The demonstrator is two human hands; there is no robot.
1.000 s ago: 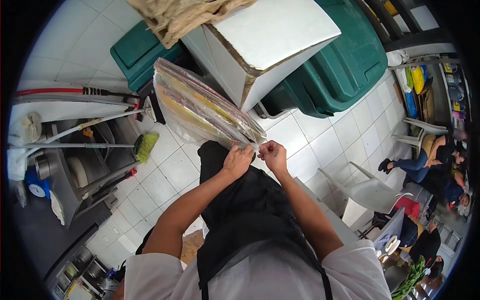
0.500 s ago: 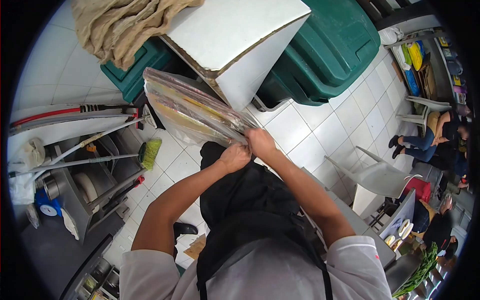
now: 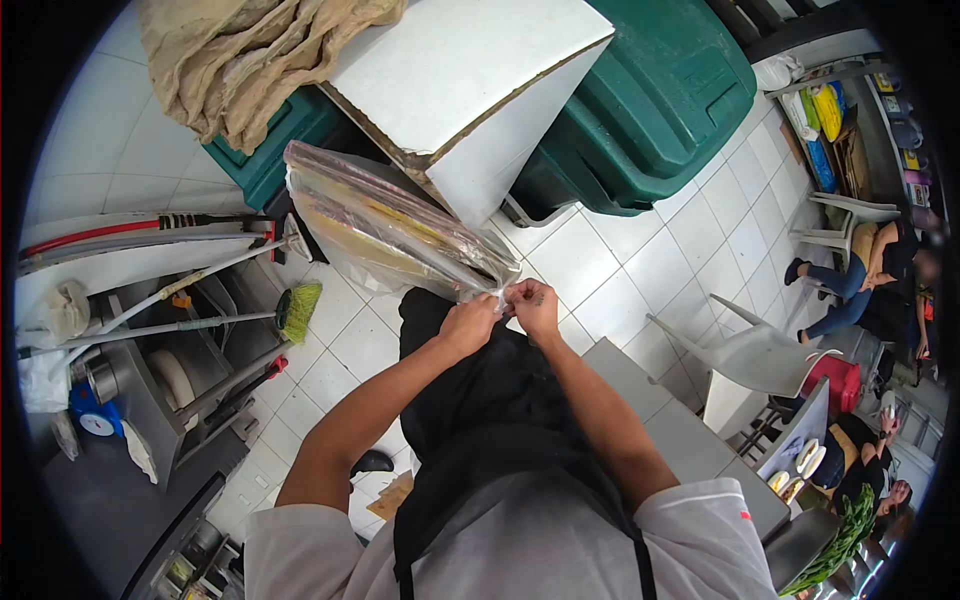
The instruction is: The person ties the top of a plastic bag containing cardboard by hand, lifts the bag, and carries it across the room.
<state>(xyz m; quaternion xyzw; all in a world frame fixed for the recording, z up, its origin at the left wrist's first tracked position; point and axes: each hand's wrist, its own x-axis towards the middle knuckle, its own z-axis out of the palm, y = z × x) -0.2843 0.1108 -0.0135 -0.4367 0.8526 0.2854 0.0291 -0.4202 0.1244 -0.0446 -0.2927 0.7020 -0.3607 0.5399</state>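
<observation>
A large clear plastic bag (image 3: 400,235) with flat yellowish and pinkish contents slants in front of my body, its gathered end toward me. My left hand (image 3: 472,322) is closed on that gathered end. Close beside it, my right hand (image 3: 533,306) pinches the twisted plastic at the tip. The two hands are almost touching, just above my black apron (image 3: 500,400). What the bag holds cannot be made out through the shiny plastic.
A white box-like block (image 3: 470,70) and a green lidded bin (image 3: 650,110) stand ahead. Brown cloth (image 3: 260,60) lies at upper left. A green broom (image 3: 299,311) and shelving are on the left. A white chair (image 3: 760,350) and seated people are on the right.
My right hand has turned and shifted slightly right and down, its fingers now pinching the bag's end. My left hand keeps its hold, a little lower.
</observation>
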